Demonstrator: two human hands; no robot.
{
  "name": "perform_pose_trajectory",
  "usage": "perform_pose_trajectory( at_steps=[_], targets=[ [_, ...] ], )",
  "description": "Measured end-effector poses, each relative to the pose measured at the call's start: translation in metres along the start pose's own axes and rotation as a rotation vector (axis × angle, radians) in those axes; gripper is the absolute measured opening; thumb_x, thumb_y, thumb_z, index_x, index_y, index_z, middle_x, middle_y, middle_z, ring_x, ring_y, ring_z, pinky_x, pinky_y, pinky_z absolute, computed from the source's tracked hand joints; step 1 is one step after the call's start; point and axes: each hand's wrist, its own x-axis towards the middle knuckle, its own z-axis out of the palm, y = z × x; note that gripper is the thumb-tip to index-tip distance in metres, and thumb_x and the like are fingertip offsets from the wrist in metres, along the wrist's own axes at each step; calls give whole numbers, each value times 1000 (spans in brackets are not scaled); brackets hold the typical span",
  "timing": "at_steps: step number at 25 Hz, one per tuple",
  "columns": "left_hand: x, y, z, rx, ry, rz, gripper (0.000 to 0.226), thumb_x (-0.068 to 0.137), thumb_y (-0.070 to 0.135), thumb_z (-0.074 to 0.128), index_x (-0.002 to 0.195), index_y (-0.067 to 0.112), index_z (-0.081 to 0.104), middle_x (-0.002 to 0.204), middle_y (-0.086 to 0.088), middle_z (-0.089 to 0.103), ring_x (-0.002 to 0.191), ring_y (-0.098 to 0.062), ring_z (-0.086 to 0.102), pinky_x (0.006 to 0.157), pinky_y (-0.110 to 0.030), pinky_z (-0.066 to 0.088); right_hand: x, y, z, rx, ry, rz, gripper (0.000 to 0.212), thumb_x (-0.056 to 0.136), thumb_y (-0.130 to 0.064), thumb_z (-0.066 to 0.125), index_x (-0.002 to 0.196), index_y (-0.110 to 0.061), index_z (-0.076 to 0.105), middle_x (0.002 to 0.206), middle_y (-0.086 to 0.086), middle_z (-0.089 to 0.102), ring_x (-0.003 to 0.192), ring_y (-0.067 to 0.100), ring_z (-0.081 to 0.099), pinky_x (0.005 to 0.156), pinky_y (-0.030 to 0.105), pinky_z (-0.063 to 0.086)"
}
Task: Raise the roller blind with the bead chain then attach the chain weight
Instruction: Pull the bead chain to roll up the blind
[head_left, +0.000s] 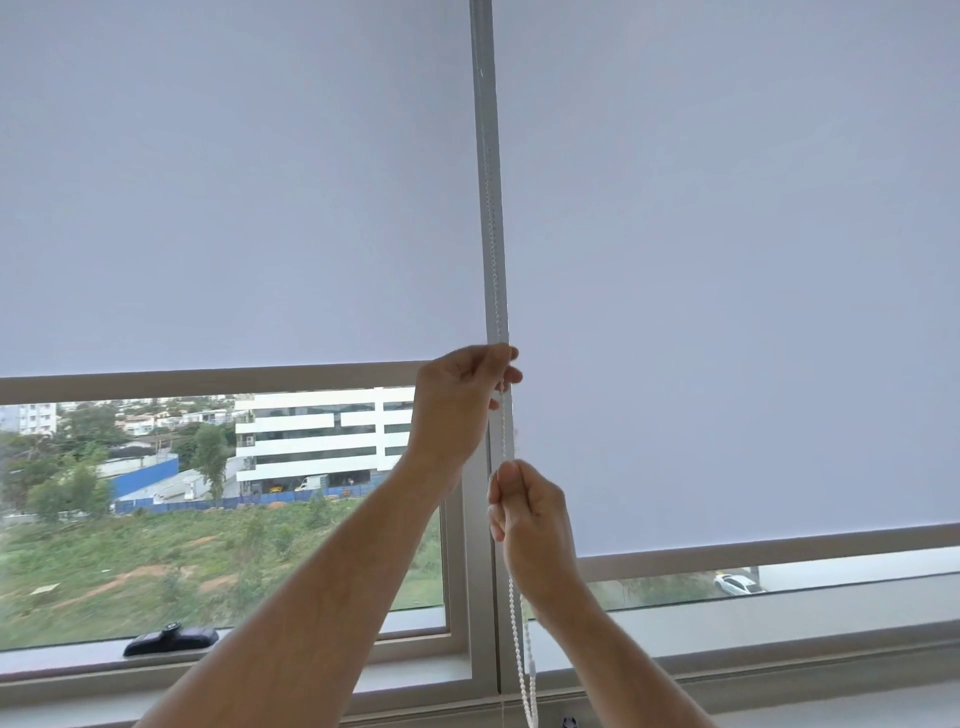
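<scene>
Two pale roller blinds hang side by side. The left blind (234, 182) ends higher, its bottom bar (208, 382) above the open view; the right blind (727, 260) reaches lower, with its bar (779, 548) near the sill. A white bead chain (493, 249) runs down the mullion between them. My left hand (457, 400) pinches the chain high up. My right hand (530, 514) grips it lower down. Below my right hand the chain loop (522, 670) hangs to the sill. I see no separate chain weight clearly.
A black window handle (171, 639) lies on the left sill. The grey window frame (483, 597) stands between the panes. Outside are a white building (322, 436), trees and grass.
</scene>
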Motion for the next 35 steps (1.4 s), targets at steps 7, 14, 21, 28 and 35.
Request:
perform_pose_trajectory(
  at_steps=[7,14,21,28,35],
  targets=[
    [-16,-8,-3,25,34,6,13,92,16,65,84,13,75,57,8,68,51,-1,55,55,-12,46,6,1,-19,103,-57,109,56,97,-53,36,75,-21,76,81,6,78,80,19,69,78,35,46],
    [-43,-28,-5,45,26,29,11,89,11,67,85,15,76,58,8,70,53,3,58,58,-12,47,71,-48,-19,49,56,106,49,96,-59,40,88,-25,75,85,-1,77,80,13,68,75,39,53],
    [-61,-50,-7,91,-1,27,15,89,17,68,78,24,76,63,6,72,57,1,61,60,-13,48,110,-89,0,-22,-60,29,37,104,-30,42,83,-17,69,49,-10,57,46,6,51,62,29,46],
    [-43,-38,-42,259,-400,-82,40,79,61,62,89,26,78,92,6,78,92,-11,70,86,-31,55,80,-76,-4,-70,1,-107,39,104,-21,42,69,-18,58,45,-9,45,42,9,43,47,21,42],
    [15,15,-35,146,-116,16,27,94,42,55,93,22,73,84,5,77,84,-14,69,74,-37,54,56,-60,-6,-97,-31,-93,40,104,-19,42,67,-21,58,45,-8,47,45,10,43,53,31,42]
  ],
)
